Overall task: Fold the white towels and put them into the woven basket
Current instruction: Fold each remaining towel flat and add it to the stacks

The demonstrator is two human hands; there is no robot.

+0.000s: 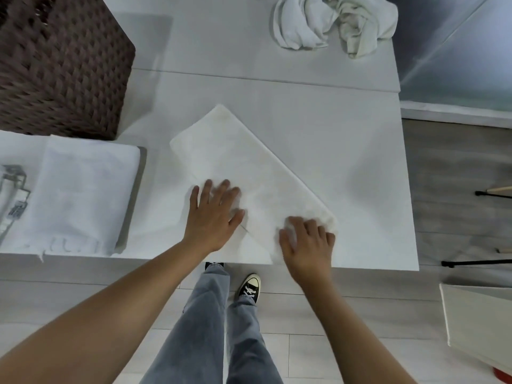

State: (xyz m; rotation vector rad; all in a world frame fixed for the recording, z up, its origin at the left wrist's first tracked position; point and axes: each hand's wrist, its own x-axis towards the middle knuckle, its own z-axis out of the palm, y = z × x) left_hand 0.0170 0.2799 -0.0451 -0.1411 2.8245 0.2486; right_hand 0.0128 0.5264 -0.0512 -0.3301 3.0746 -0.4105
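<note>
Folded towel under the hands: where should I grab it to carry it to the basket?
Grip the folded towel at both short ends, sliding fingers under from either side. It lies flat as a long diagonal strip, so end support should stop sagging. The right hand already sits at the near end.

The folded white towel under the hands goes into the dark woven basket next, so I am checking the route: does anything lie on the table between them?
Nothing visible does. Bare white tabletop separates the folded white towel from the dark brown woven basket. The flat white cloth lies nearer, left of that path.
</note>
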